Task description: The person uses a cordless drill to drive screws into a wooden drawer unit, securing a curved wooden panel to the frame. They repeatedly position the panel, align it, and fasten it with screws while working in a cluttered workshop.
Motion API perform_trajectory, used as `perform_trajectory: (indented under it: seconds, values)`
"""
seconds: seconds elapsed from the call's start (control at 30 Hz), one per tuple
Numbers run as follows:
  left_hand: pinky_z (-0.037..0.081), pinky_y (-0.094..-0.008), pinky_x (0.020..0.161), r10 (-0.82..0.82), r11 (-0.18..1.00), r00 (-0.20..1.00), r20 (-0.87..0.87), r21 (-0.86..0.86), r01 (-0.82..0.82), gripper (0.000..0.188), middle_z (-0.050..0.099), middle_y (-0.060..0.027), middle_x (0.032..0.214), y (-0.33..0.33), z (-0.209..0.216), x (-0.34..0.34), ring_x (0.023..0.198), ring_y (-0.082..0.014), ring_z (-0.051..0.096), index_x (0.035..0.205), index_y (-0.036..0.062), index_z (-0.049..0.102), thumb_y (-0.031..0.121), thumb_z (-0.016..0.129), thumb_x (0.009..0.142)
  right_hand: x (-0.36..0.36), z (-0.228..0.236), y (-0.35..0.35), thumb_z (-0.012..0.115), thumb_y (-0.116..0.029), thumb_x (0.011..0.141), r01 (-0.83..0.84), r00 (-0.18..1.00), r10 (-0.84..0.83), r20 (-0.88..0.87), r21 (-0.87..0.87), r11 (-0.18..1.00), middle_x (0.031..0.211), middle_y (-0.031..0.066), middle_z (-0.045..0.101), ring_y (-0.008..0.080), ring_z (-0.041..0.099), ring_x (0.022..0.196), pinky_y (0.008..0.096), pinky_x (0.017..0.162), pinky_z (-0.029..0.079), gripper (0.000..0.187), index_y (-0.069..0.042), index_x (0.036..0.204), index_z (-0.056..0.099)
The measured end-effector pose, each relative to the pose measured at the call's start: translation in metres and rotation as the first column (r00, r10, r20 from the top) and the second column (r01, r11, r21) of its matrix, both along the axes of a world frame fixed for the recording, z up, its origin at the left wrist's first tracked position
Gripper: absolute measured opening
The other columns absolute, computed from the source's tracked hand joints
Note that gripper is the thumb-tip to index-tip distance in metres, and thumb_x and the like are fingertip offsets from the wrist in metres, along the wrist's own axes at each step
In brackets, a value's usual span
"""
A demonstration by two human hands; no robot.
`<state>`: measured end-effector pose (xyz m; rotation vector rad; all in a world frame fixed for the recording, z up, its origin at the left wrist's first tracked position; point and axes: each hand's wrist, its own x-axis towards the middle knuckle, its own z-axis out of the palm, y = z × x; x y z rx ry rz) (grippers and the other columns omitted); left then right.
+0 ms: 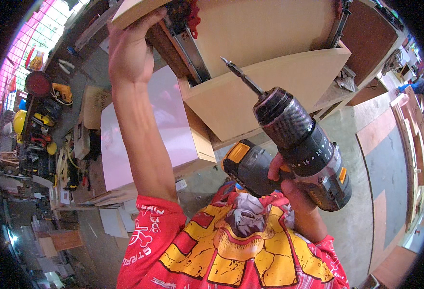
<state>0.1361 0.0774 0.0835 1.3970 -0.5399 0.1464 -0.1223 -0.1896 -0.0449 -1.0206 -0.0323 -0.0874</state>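
My left hand [132, 55] is raised at the top left and gripped around the edge of a pale wooden board [142, 10]; most of its fingers are hidden. A black cordless drill [293, 127] with a yellow-accented battery rests in my right hand [298, 195], which is closed around its handle. Its screwdriver bit [243, 74] points up and left, apart from the wood. Beyond it sits a pale wooden drawer [265, 89] with a metal slide [185, 53] along its left side. Beside that slide is a red object [193, 19], only partly visible.
A glossy white panel box [149, 127] stands beneath my left forearm. Tools and a yellow helmet [19, 121] crowd the left side. At right are a brown cabinet [368, 41], large grey sheets [392, 154] and a person in blue [420, 89].
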Motion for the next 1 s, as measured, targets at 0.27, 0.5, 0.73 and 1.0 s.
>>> perform_trajectory:
  seconds: [0.27, 0.5, 0.73, 1.0]
  values:
    - [0.054, -0.0354, 0.103, -0.307, 0.945, 0.821, 0.482, 0.053, 0.322, 0.054, 0.063, -0.0081, 0.132, -0.029, 0.014, -0.032, 0.123, -0.0232, 0.062, 0.136, 0.0084, 0.059, -0.010, 0.066, 0.086, -0.006, 0.010, 0.005, 0.084, -0.053, 0.080, 0.050, 0.995, -0.033, 0.093, -0.192, 0.980, 0.094, 0.0060, 0.066, 0.0149, 0.061, 0.077, 0.0291, 0.063, 0.046, 0.078, -0.004, 0.133, 0.055]
    - [0.048, -0.0297, 0.104, 0.152, 0.988, 0.926, 0.345, -0.065, -0.138, 0.047, 0.054, 0.0006, 0.132, -0.036, 0.004, -0.015, 0.128, -0.0158, 0.053, 0.127, 0.0077, 0.066, -0.010, 0.069, 0.084, -0.012, 0.002, 0.005, 0.088, -0.030, 0.077, 0.076, 0.995, -0.069, 0.076, -0.084, 0.994, 0.102, 0.0078, 0.068, 0.0162, 0.068, 0.079, 0.0292, 0.065, 0.055, 0.092, -0.003, 0.150, 0.040]
    - [0.051, -0.0291, 0.097, 0.201, 0.979, 0.933, 0.297, -0.093, -0.182, 0.045, 0.058, -0.0005, 0.129, -0.046, 0.005, -0.021, 0.122, -0.0165, 0.058, 0.125, 0.0067, 0.068, -0.009, 0.070, 0.083, -0.019, -0.006, 0.009, 0.087, -0.028, 0.079, 0.080, 0.992, -0.073, 0.105, -0.068, 0.994, 0.105, 0.0091, 0.068, 0.0164, 0.068, 0.081, 0.0299, 0.067, 0.055, 0.092, -0.005, 0.153, 0.037]
    - [0.052, -0.0291, 0.095, 0.267, 0.961, 0.875, 0.405, -0.041, -0.274, 0.047, 0.062, -0.0024, 0.123, -0.051, 0.003, -0.019, 0.113, -0.0170, 0.062, 0.124, 0.0078, 0.070, -0.011, 0.070, 0.081, -0.020, -0.012, 0.008, 0.086, -0.018, 0.079, 0.071, 0.992, -0.072, 0.099, 0.009, 0.997, 0.109, 0.0104, 0.069, 0.0176, 0.071, 0.084, 0.0310, 0.070, 0.060, 0.101, -0.006, 0.160, 0.027]
